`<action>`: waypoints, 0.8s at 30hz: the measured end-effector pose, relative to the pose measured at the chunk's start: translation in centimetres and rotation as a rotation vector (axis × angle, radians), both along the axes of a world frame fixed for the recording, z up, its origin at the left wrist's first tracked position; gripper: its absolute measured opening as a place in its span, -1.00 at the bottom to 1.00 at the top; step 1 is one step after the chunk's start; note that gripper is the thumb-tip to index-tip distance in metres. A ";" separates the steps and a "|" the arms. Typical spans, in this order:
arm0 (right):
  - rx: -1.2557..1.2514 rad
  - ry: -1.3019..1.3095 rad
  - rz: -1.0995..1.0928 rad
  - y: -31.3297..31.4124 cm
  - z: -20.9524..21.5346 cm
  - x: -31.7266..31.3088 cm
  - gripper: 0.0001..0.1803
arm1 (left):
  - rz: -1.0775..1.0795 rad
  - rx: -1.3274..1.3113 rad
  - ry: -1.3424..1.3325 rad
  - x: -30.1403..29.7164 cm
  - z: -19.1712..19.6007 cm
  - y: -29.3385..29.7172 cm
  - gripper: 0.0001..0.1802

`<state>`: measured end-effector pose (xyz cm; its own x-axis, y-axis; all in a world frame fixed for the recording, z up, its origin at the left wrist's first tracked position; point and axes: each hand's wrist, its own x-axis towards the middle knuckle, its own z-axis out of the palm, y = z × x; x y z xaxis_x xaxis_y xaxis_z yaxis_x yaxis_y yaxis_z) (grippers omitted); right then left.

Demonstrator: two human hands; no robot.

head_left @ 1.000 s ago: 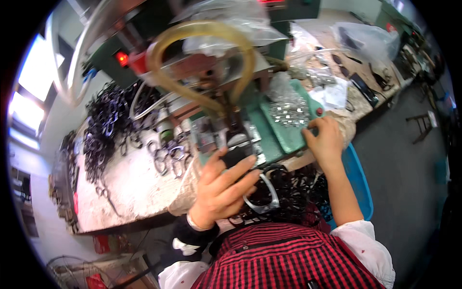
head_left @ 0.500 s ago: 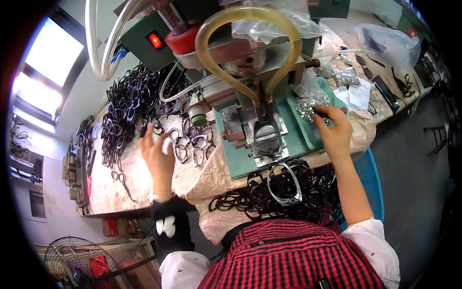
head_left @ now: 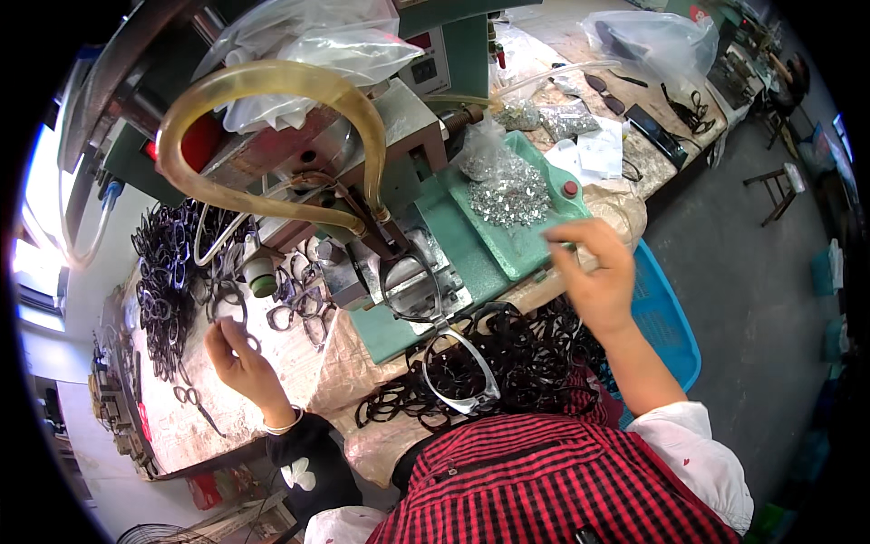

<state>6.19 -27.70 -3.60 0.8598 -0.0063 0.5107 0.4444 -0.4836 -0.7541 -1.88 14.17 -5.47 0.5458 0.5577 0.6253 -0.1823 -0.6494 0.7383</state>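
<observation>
My left hand (head_left: 237, 361) is out over the left part of the bench, fingers curled on a dark eyeglass frame (head_left: 228, 313) at the edge of a scatter of frames. My right hand (head_left: 594, 276) hovers just below the green tray (head_left: 544, 245), which holds small silvery metal parts (head_left: 507, 190). Thumb and fingers are pinched together; anything between them is too small to see. Between my hands, an eyeglass frame (head_left: 410, 283) sits on the green machine's (head_left: 426, 231) jig.
A thick yellowish hose (head_left: 272, 86) loops over the machine. Black frames (head_left: 517, 363) fill my lap, with a clear frame (head_left: 462, 376) on top. More dark frames (head_left: 168, 272) lie heaped at far left. A blue basket (head_left: 666, 317) stands on my right.
My right hand has come off the tray of metal parts toward me, fingers pinched. My left hand stays out at the frames on the left, having left the machine a second ago.
</observation>
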 end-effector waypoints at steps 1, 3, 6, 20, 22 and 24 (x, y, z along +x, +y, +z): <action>0.036 -0.028 0.159 1.4 1.5 0.6 -0.85 | -0.031 -0.082 -0.054 0.7 1.2 -1.8 -0.87; 0.111 -0.078 0.289 4.7 3.2 2.3 -0.80 | -0.072 -0.138 -0.042 1.7 1.5 -2.3 -0.87; 0.325 0.046 0.382 9.6 3.2 4.4 -0.65 | -0.160 -0.254 -0.040 1.6 0.1 -3.2 -0.87; 0.713 0.365 0.502 11.7 3.8 1.8 -0.51 | -0.631 -0.147 -0.429 0.5 8.7 -10.5 -0.84; 0.828 0.410 0.543 12.3 4.5 1.5 -0.49 | -0.584 0.057 -0.332 1.8 10.9 -11.0 -0.86; 0.811 0.493 0.514 12.2 4.6 0.9 -0.47 | -0.507 0.039 -0.303 2.6 11.2 -11.5 -0.90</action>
